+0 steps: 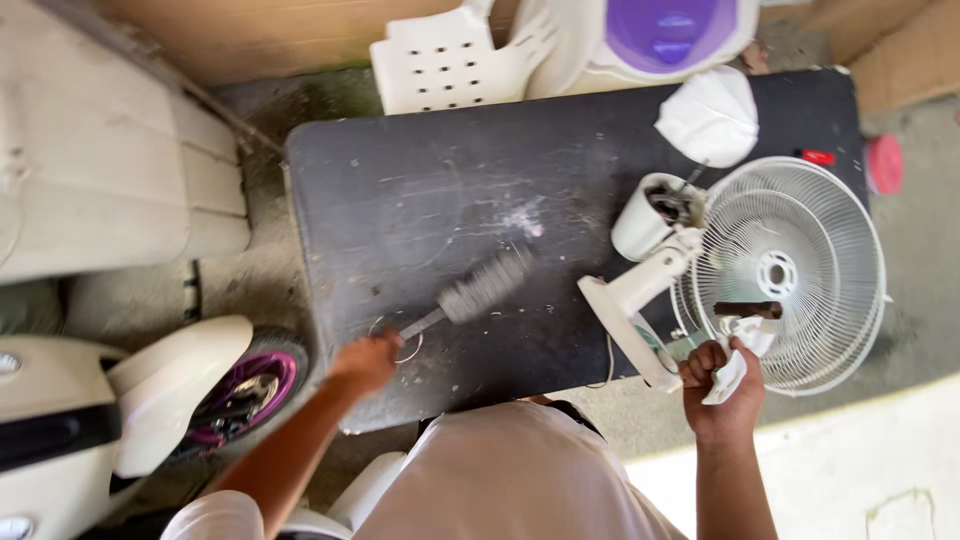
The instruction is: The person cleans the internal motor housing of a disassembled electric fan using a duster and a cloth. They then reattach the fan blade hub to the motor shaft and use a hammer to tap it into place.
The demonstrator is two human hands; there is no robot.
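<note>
The left hand [365,362] is closing around the wire handle of a brush [478,290], whose bristled head is lying blurred on the dark desk [420,200], well to the left of the fan [780,275]. The right hand [722,385] is gripping a white cloth [735,365] just below the fan's grille, beside a brown shaft [748,310] sticking out there. The fan is lying at the desk's right edge, its white base [625,325] pointing towards the person. A white cover [710,115] is resting just above the fan.
</note>
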